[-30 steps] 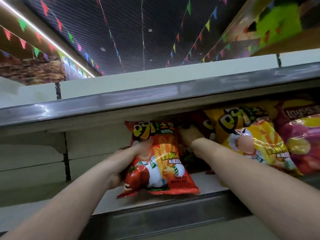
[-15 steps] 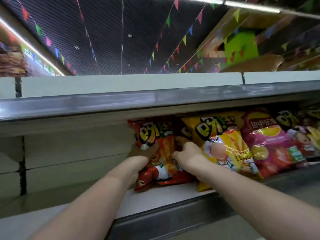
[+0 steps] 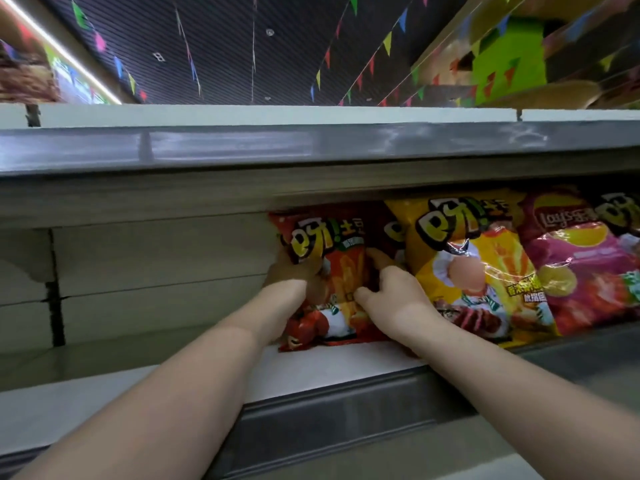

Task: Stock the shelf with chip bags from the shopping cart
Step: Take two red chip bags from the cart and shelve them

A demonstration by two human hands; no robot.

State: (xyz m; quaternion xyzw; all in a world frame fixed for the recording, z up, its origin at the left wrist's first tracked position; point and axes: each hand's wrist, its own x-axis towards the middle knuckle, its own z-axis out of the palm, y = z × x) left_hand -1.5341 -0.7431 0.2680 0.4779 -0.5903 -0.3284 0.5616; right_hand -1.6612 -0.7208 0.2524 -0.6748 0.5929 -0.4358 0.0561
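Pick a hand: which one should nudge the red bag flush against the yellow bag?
Left, probably. The left hand grips the red bag at its outer left edge, beside bare shelf, so it can push rightward. The right hand sits between red bag and yellow bag, blocking that gap.

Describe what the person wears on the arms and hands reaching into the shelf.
Nothing shows on either: the left hand and right hand are bare, with no gloves, rings, watch or bracelet visible. Both forearms are bare to the frame's edge; no sleeve comes into view.
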